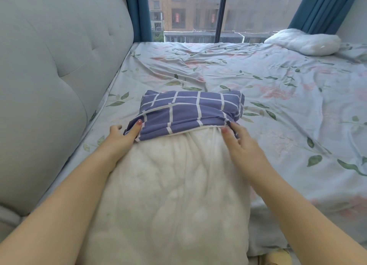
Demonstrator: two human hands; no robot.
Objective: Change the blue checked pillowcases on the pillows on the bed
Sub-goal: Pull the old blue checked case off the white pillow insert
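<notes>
We are lying the white pillow (168,195) on the bed (278,106), beside the headboard (49,76). The blue checked pillowcase (190,114) is bunching over the pillow's far end. Our left hand (123,137) and right hand (240,143) are each pinching the pillowcase hem at the pillow's two sides. A second bare pillow (303,41) is lying well beyond the first, by the window (198,12).

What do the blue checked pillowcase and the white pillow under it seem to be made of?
Blue checked pillowcase: likely a woven cotton-type cloth with a matte finish, since it bunches in soft folds and shows no shine. White pillow: seems a thin, slightly sheer white fabric shell over soft filling, as it is puffy and creased; the exact fibre cannot be told.
</notes>
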